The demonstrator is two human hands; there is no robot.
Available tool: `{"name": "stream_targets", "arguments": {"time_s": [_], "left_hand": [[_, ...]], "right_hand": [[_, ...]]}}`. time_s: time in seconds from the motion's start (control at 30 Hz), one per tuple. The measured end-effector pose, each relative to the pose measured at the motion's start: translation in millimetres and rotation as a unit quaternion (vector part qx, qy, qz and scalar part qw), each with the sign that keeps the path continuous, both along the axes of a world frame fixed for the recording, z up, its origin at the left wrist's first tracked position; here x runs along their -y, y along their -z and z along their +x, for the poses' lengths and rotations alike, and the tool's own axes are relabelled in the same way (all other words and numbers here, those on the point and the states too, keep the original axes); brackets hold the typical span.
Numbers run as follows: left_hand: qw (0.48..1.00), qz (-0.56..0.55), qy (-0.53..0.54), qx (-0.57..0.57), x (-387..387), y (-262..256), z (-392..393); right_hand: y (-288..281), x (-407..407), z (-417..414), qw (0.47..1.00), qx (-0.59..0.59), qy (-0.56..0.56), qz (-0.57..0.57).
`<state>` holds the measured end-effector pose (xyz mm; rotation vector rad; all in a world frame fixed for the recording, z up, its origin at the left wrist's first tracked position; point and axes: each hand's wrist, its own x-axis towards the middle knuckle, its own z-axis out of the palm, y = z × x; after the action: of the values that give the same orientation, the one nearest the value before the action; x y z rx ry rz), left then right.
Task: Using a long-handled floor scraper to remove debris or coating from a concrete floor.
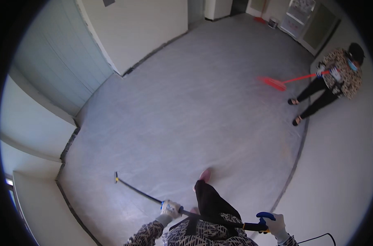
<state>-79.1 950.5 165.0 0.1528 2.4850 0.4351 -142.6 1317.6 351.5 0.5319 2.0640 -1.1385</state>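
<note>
My gloved left hand [170, 209] is closed around the middle of a black long-handled tool [140, 193], probably a floor scraper. Its small flat head [116, 177] with a yellow joint is at the left, at or near the grey floor [180, 123]; contact cannot be told. My right hand [275, 226], also in a white glove, grips the handle end, which has a blue curved grip [265, 216] and yellow parts. The shaft crosses in front of my body. One of my feet, in a pink shoe [205, 175], is forward on the floor.
A co-worker [341, 72] at the upper right holds a red broom [275, 83]. Pale walls [137, 33] bound the floor, with rough dark gaps at their base. A bucket [272, 23] and a red sweeping tool [260, 20] stand at the back. A thin black cable [317, 237] curves by my right arm.
</note>
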Motion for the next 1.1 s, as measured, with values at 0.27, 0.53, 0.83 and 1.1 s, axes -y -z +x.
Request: {"name": "stream_targets", "arguments": {"time_s": [0.27, 0.53, 0.83, 1.1], "left_hand": [[0.946, -0.056, -0.318, 0.026, 22, -60, -33], [0.862, -0.083, -0.482, -0.135, 40, -23, -87], [0.928, -0.044, -0.365, -0.061, 160, -39, -297], [0.970, -0.031, -0.243, -0.016, 221, -49, -472]], "right_hand": [[47, 76, -208, 0.971, -0.184, -0.137, -0.071], [30, 202, -360, 0.929, -0.212, -0.161, -0.259], [24, 240, -493, 0.923, -0.253, -0.251, -0.146], [4, 248, -588, 0.974, -0.067, -0.213, -0.030]]}}
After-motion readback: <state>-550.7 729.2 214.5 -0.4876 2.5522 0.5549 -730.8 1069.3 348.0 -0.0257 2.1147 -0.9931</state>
